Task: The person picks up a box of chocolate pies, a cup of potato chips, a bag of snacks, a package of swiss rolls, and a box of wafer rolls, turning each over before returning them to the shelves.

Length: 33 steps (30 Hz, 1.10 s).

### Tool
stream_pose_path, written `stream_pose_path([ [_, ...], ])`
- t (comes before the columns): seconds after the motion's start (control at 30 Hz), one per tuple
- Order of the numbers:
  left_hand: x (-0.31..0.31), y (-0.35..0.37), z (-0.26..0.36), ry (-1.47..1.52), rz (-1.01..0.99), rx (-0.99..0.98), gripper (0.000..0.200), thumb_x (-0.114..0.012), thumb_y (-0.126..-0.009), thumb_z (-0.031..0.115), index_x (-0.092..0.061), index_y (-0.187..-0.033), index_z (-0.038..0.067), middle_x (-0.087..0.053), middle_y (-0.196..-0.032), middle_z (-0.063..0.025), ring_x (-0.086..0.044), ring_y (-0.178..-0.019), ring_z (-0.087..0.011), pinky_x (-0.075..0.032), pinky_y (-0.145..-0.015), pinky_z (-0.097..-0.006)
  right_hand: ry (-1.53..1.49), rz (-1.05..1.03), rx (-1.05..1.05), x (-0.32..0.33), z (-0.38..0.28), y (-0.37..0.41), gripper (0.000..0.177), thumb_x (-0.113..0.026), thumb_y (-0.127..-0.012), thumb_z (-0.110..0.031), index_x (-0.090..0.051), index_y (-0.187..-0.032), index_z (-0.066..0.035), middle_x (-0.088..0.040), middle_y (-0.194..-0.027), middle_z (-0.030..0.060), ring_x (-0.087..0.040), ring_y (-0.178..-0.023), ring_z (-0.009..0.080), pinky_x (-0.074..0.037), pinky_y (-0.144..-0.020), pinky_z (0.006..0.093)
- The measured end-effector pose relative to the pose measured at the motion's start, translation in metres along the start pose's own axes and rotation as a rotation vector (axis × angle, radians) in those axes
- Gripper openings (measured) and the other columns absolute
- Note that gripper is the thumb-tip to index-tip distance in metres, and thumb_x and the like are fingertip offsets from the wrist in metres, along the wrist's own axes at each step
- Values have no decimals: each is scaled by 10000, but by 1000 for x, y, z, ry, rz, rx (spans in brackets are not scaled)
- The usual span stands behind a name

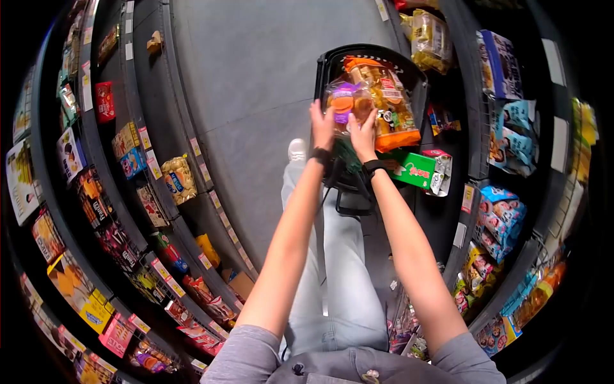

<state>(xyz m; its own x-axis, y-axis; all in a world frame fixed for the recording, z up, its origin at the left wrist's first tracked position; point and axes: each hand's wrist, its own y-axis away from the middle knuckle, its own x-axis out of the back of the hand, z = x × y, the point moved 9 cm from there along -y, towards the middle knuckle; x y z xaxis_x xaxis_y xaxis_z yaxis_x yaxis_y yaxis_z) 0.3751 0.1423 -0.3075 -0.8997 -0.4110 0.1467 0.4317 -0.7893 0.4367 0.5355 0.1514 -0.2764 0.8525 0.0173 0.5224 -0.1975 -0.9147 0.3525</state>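
Note:
Both my hands hold a clear snack bag [347,102] with purple and orange print over a black shopping basket [327,64]. My left hand [322,125] grips the bag's left side, and my right hand [363,134] grips its lower right. Under the bag lies a large orange-trimmed pack of snacks [393,109] in the basket. A green box [416,169] rests against the basket's right side. Each wrist wears a dark band.
Store shelves full of snack packs run along the left [128,192] and the right [505,147] of a grey floor aisle [249,96]. The basket stands in front of my legs, close to the right shelf.

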Motion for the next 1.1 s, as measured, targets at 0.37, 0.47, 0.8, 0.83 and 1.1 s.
stream_pose_path([
  [0.37, -28, 38, -47, -153, -541, 139, 564, -480, -869, 383, -379, -1295, 28, -452, -1257, -143, -413, -1167, -259, -284, -991, -380, -133, 65, -192, 12, 20, 24, 749, -763, -630, -133, -346, -1237, 0, -540, -1080, 171, -559, -940, 244, -464, -786, 319],
  [0.47, -9, 96, 20, 252, -654, 475, 384, -490, -880, 334, -499, -1141, 53, -553, -1010, -22, -504, -927, -108, -390, -808, -257, -18, 99, -263, 44, -17, 57, 555, -768, -646, -188, -523, -1096, 23, -614, -852, 81, -592, -767, 152, -486, -680, 274],
  [0.8, 35, 183, 219, 761, -912, 489, 571, -636, -783, 193, -364, -1261, 37, -508, -1167, -72, -535, -1025, -171, -449, -868, -314, 11, 82, 387, 150, -294, 192, 260, -590, -810, -150, -600, -1036, -23, -489, -1236, 148, -458, -1130, 299, -333, -968, 374],
  [0.83, 45, 198, 263, 692, -955, 636, 602, -631, -762, 149, -342, -1279, 41, -498, -1182, -92, -519, -1070, -201, -441, -893, -337, -1, 70, 441, 163, -314, 209, 243, -573, -818, -137, -604, -1029, -20, -479, -1258, 143, -452, -1142, 299, -328, -973, 378],
  [1.1, 73, 267, 354, 523, -1339, 478, 741, -631, -664, 179, -309, -1310, 15, -454, -1249, -138, -472, -1146, -263, -390, -976, -382, -1077, -33, 45, 239, -302, 270, 553, -644, -818, -268, -413, -1246, -5, -498, -1184, 84, -462, -1100, 154, -377, -924, 289],
])
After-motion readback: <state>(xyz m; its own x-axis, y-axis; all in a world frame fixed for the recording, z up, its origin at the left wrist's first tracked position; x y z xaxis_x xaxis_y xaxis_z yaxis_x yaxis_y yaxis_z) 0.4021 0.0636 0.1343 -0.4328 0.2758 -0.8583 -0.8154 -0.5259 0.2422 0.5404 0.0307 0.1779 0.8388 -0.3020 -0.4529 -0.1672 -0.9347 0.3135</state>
